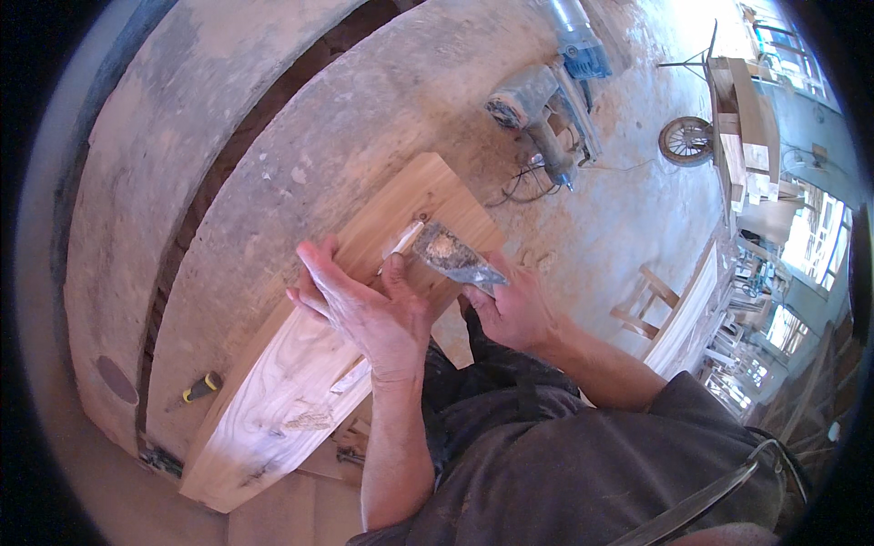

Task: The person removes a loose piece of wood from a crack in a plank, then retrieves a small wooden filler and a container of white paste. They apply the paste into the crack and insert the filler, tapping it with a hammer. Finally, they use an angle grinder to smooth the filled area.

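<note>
My right hand [514,305] grips a scraper like a putty knife [451,255]. Its broad blade is crusted with dried material and carries a brownish lump. The blade lies over a long wooden board [291,364], near a small dark knot. Beside the blade's edge is a narrow pale strip [403,238]; whether it is loose or part of the board, I cannot tell. My left hand [373,314] rests over the board with its fingers stretched apart, its thumb tip next to that strip. Closer to the board's lower end are a light slot [350,376] and a rough patch [309,419].
A yellow-and-black screwdriver [202,387] lies left of the board on the dusty worktop [300,173]. A blue-and-grey power tool [537,100] with a cord sits beyond. To the right are a wooden stool [646,303], a spoked wheel [685,141] and stacked timber [746,118].
</note>
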`<action>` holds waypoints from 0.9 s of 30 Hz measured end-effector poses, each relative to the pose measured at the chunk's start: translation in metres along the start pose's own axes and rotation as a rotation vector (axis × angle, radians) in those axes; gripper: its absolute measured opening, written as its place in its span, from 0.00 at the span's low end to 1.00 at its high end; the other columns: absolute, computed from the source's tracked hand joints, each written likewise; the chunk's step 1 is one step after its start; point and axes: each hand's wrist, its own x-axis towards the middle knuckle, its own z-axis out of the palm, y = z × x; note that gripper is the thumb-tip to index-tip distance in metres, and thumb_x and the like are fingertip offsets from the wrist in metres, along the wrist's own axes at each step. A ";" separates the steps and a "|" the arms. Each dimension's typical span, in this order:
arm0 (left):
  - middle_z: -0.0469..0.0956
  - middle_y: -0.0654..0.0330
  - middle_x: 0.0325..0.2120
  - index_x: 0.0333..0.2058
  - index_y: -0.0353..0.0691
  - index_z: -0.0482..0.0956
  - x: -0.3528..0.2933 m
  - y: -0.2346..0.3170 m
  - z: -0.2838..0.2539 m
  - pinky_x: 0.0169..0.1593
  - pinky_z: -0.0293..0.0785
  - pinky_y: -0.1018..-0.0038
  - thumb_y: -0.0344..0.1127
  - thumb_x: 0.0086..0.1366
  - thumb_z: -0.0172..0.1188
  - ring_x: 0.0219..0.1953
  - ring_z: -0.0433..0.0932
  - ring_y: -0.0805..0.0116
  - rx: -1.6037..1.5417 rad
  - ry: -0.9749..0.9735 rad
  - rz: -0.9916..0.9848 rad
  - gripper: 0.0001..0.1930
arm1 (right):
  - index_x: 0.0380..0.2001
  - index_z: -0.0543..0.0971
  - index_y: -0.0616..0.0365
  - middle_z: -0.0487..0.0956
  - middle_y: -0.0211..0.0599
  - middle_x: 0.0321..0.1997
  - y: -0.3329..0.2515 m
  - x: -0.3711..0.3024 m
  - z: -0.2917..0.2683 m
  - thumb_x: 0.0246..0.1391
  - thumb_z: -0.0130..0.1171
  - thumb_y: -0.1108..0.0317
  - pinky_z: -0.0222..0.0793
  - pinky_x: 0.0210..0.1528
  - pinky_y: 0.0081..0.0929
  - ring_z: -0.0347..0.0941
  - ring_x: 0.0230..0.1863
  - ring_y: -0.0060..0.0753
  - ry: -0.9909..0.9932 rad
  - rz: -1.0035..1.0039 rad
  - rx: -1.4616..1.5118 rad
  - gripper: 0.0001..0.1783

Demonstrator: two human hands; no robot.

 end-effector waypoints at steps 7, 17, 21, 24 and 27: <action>0.67 0.45 0.61 0.70 0.29 0.52 -0.004 -0.003 0.003 0.71 0.42 0.37 0.35 0.55 0.72 0.65 0.61 0.39 0.048 0.033 0.097 0.49 | 0.49 0.76 0.62 0.80 0.54 0.37 0.005 0.000 0.005 0.64 0.59 0.64 0.73 0.36 0.52 0.79 0.37 0.64 0.179 -0.001 0.218 0.16; 0.76 0.55 0.40 0.34 0.35 0.79 0.003 0.002 -0.005 0.48 0.72 0.55 0.22 0.50 0.67 0.44 0.73 0.49 -0.065 -0.096 0.451 0.11 | 0.42 0.74 0.63 0.77 0.56 0.31 0.024 -0.011 0.006 0.62 0.63 0.61 0.69 0.35 0.48 0.75 0.34 0.64 0.221 0.146 0.286 0.16; 0.75 0.56 0.35 0.32 0.34 0.79 0.015 0.003 -0.009 0.43 0.74 0.60 0.20 0.47 0.64 0.39 0.75 0.52 -0.040 -0.140 0.610 0.11 | 0.43 0.73 0.64 0.77 0.59 0.34 0.024 -0.010 0.002 0.61 0.64 0.61 0.69 0.38 0.50 0.75 0.37 0.66 0.068 0.378 0.464 0.18; 0.75 0.56 0.33 0.32 0.33 0.79 0.019 0.000 -0.008 0.41 0.75 0.61 0.20 0.47 0.63 0.37 0.75 0.53 -0.030 -0.148 0.703 0.11 | 0.44 0.73 0.65 0.77 0.61 0.36 0.031 -0.012 0.009 0.61 0.63 0.62 0.69 0.41 0.50 0.74 0.40 0.68 0.065 0.396 0.510 0.18; 0.75 0.56 0.32 0.31 0.33 0.78 0.024 0.002 -0.009 0.40 0.76 0.61 0.20 0.47 0.63 0.35 0.75 0.53 -0.021 -0.183 0.761 0.10 | 0.45 0.72 0.65 0.78 0.62 0.37 0.035 -0.015 0.012 0.61 0.62 0.63 0.69 0.42 0.50 0.74 0.40 0.69 0.057 0.374 0.518 0.18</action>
